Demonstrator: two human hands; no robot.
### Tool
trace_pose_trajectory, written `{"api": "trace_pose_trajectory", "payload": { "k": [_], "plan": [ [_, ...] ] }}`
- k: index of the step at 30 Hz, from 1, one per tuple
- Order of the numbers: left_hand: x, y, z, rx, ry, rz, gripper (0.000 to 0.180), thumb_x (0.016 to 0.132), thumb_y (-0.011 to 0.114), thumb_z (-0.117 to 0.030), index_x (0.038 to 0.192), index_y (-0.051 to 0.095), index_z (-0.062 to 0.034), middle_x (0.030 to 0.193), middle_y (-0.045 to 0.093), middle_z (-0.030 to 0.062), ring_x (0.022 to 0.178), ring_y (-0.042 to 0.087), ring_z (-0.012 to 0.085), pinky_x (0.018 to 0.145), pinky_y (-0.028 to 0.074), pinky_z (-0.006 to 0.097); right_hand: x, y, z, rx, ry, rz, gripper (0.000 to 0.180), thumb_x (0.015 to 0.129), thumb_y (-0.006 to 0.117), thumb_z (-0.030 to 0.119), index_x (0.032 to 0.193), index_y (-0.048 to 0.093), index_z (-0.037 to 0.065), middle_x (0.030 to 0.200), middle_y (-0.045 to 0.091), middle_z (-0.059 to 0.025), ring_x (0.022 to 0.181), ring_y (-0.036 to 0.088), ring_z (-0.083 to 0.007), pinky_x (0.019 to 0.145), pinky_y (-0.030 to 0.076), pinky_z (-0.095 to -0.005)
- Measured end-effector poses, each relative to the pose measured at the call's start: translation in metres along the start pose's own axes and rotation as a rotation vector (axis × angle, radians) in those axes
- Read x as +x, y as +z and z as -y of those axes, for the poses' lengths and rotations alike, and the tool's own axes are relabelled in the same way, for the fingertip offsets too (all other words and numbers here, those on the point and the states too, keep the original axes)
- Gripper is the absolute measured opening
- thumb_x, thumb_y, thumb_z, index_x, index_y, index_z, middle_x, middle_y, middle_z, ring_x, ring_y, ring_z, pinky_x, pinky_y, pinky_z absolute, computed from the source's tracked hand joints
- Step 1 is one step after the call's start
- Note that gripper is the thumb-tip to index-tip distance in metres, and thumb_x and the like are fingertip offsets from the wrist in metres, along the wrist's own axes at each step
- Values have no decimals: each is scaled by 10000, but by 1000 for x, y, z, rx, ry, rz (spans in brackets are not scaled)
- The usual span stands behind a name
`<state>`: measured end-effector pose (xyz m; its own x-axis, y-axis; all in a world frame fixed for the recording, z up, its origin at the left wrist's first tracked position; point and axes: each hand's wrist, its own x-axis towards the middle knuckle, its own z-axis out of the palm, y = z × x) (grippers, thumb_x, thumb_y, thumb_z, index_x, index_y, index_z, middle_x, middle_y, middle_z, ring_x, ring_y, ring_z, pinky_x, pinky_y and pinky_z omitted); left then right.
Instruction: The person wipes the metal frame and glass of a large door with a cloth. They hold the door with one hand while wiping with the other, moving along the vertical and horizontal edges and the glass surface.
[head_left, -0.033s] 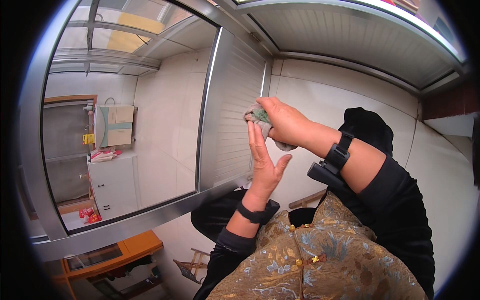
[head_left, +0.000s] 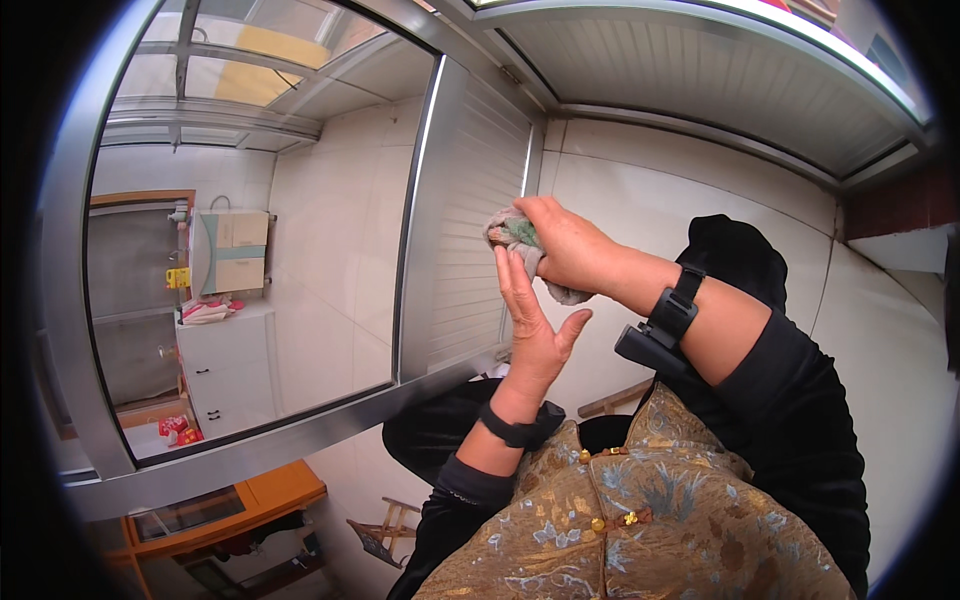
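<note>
The right hand (head_left: 572, 245) is clutching a scrunched-up grey cloth (head_left: 518, 234) just above the frame's centre, while the left hand (head_left: 533, 338) is sitting kinda unclenched, thumb spread, fingertips seemingly touching it, probably steadying those folds.

Orange cabinet (head_left: 285, 487) near a wooden stool (head_left: 383, 531), white cupboard (head_left: 235, 362) with pink-and-white fabric (head_left: 208, 312) on top
</note>
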<state>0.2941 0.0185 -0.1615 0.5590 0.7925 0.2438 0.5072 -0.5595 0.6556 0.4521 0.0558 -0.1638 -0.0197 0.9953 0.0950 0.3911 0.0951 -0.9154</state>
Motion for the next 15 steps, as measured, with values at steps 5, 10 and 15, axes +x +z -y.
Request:
{"api": "trace_pose_trajectory", "payload": {
  "k": [5,10,15],
  "plan": [
    [-6,30,-2,-116,-116,-172,1238,679,897,-177,1522,-3,-72,1560,25,274,1451,142,457,1171,218,497,-8,13,12,290,286,85,627,823,692,168,1352,411,-14,1255,547,-276,1158,576,-381,966,474,-398],
    [5,22,-1,34,49,-247,1135,676,872,-70,1505,98,-102,1545,114,267,1430,217,444,1152,267,492,-10,-5,20,581,401,344,791,826,692,226,1467,289,-2,1288,529,-267,1200,551,-340,981,462,-369],
    [37,-29,8,193,145,-215,730,768,707,47,1421,410,-84,1458,419,181,1334,433,361,1106,361,444,-4,-13,24,626,220,289,872,837,705,256,1516,212,20,1375,461,-258,1267,490,-309,1016,448,-372]
  ]
}}
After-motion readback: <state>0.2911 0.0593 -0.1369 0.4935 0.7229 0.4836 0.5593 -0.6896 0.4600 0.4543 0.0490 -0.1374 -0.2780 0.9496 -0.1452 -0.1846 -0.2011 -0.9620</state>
